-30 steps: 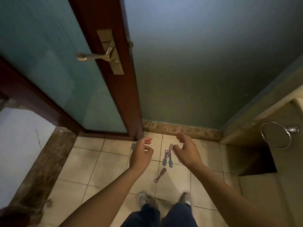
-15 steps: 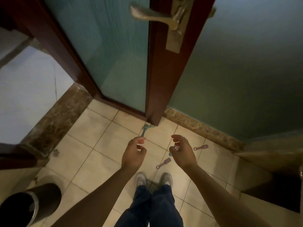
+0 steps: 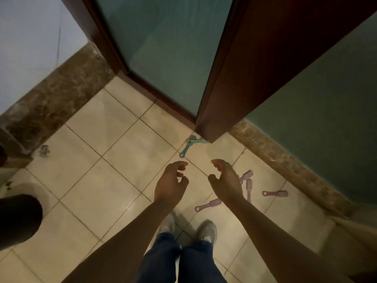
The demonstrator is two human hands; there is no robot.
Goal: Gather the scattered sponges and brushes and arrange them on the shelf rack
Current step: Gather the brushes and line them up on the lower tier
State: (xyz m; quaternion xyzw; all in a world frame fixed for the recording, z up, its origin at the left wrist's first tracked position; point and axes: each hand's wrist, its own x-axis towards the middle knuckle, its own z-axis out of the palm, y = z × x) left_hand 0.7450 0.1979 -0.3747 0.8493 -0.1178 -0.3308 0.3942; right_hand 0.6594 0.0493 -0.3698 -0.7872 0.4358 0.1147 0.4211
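Note:
Several small brushes lie scattered on the tiled floor. A teal brush (image 3: 187, 147) lies by the foot of the door frame, its head partly under the wood. One pink brush (image 3: 208, 204) lies below my right hand, another pink brush (image 3: 275, 193) further right, and two more pink brushes (image 3: 247, 180) are partly hidden behind my right hand. My left hand (image 3: 170, 183) and my right hand (image 3: 226, 179) hover above the floor, fingers loosely curled, holding nothing. No sponge or shelf rack is in view.
A dark wooden door frame (image 3: 220, 94) with a frosted glass door (image 3: 163, 48) stands ahead. A dark round bin (image 3: 18, 219) sits at the left edge. A marble skirting (image 3: 289, 160) runs along the right wall. My shoes (image 3: 207, 229) stand on the tiles below.
The view has tilted further down and left, so the door handle has left the frame. Both hands stay raised in front of me, and their fingers have spread a little.

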